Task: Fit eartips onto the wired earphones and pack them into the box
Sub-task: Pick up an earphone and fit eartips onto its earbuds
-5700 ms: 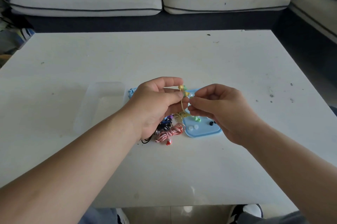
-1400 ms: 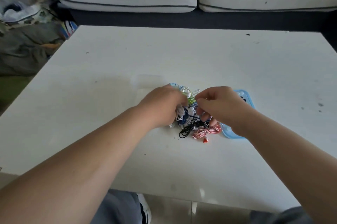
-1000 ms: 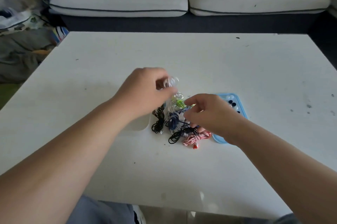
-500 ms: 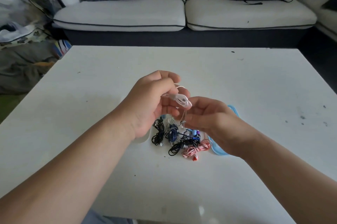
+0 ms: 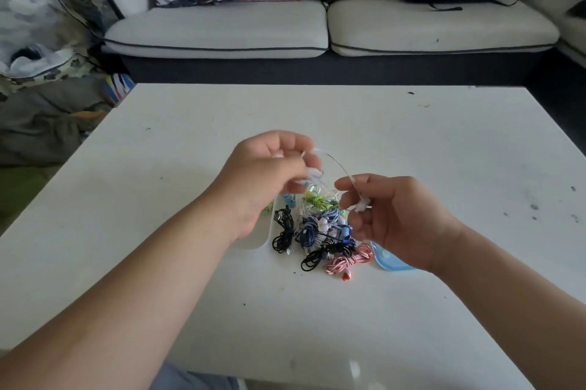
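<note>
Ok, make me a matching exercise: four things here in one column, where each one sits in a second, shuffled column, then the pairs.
1. white earphones
2. pink earphones
3. blue tray
4. clear box

A. partly hidden by the right hand
B. on the table, at the near edge of the pile
C. partly hidden by the left wrist
D. held by the left hand and the right hand, above the pile

Pairs: 1-D, 2-B, 3-A, 4-C.
</note>
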A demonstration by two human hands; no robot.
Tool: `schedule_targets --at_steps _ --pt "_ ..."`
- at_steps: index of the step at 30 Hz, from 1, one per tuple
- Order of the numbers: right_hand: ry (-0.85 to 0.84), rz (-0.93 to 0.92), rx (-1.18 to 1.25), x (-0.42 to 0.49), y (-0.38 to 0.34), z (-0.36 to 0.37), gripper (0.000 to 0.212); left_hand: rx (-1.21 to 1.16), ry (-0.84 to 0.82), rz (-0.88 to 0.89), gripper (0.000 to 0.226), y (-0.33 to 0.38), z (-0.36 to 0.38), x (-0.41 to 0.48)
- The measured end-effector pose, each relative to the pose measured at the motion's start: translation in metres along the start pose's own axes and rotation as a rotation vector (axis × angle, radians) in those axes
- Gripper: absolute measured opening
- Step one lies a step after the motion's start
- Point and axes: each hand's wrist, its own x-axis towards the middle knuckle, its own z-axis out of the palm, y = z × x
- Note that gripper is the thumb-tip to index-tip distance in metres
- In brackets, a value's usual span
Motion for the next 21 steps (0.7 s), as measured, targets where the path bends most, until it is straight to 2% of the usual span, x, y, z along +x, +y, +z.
schedule_targets --at_steps 3,7,10,14,21 --pt "0.083 0.0 -0.004 0.003 0.001 -0.003 0.03 0.38 -0.07 -0.052 0.031 -0.02 0.0 0.002" --pt "0.093 0.007 -0.044 0.005 0.004 -0.004 0.028 0.863 -0.042 0.162 0.033 -0.03 0.004 0.002" --pt "0.096 -0.003 -0.095 0.005 0.007 -0.004 0.025 0.815 -0.103 0.367 0.033 -0.029 0.016 -0.001" --pt "0.039 -0.035 -0.204 0.005 0.008 0.001 0.019 0.78 -0.286 0.445 0.03 -0.032 0.029 -0.004" --pt "-0.1 0.011 -0.037 0.0 0.0 -0.004 0.038 0.758 -0.184 0.508 0.022 -0.035 0.027 0.006"
